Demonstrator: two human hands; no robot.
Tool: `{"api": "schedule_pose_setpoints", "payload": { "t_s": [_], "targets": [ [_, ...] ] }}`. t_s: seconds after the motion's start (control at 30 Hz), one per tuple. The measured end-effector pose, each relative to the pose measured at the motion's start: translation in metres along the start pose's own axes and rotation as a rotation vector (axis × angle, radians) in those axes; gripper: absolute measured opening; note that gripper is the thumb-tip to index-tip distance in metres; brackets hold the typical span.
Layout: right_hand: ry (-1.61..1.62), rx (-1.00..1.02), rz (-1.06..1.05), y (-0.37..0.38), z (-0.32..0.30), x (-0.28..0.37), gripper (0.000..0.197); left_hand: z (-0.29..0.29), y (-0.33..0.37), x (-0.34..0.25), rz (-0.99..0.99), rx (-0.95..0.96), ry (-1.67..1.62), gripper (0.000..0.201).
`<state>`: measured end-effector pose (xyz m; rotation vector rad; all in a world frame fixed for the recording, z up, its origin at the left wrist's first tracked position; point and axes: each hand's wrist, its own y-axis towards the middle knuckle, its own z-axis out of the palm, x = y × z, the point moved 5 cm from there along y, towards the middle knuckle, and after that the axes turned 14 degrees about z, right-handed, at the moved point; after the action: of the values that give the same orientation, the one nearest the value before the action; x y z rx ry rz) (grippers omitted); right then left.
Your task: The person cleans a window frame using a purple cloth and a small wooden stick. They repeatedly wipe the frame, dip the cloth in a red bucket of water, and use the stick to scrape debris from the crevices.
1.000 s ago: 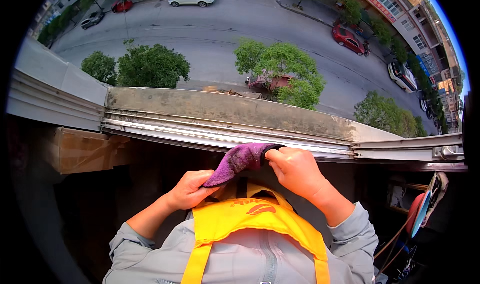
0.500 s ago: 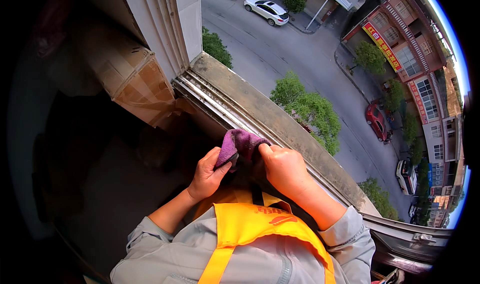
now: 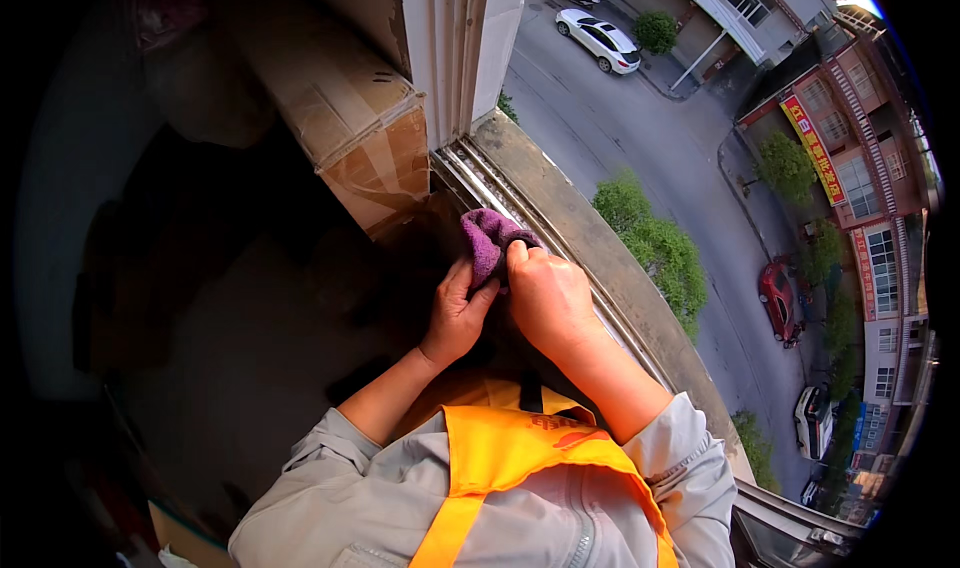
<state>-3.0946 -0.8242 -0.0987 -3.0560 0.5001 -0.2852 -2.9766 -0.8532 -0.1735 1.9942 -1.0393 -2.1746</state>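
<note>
Out there, a grey road (image 3: pixel 640 158) sweeps past the window track (image 3: pixel 488 178); inside, a taped cardboard box (image 3: pixel 370 148) sits by the frame (image 3: pixel 440 53). Grey jacket (image 3: pixel 340 488), yellow apron (image 3: pixel 540 453) over it. And the hands! Right hand (image 3: pixel 550 293) curled tight on a dark edge, left hand (image 3: pixel 455 313) pinching, thumb against fingers, both on the purple cloth (image 3: pixel 485 240), bunched between them beside the track; touching it or not, I can't tell.

The right hand (image 3: pixel 550 293) hides part of the purple cloth (image 3: pixel 484 240), and the lower edge crops the yellow apron straps (image 3: pixel 447 530).
</note>
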Motion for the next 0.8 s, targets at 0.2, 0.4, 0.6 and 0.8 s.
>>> {"api": "schedule_pose_setpoints", "payload": {
  "t_s": [0.2, 0.4, 0.6, 0.8],
  "targets": [
    [0.032, -0.012, -0.032, 0.072, 0.009, 0.047, 0.014, -0.028, 0.016, 0.028, 0.025, -0.238, 0.027, 0.027],
    [0.157, -0.032, 0.056, 0.102, 0.013, 0.059, 0.018, -0.022, 0.019, 0.041, -0.038, -0.34, 0.059, 0.022],
    [0.837, -0.398, 0.004, 0.087, -0.009, 0.029, 0.014, -0.009, 0.028, -0.014, 0.028, -0.273, -0.003, 0.019],
    [1.196, -0.818, 0.057, -0.045, -0.111, -0.061, 0.025, 0.052, 0.038, -0.097, 0.38, 0.013, -0.169, 0.018]
  ]
}}
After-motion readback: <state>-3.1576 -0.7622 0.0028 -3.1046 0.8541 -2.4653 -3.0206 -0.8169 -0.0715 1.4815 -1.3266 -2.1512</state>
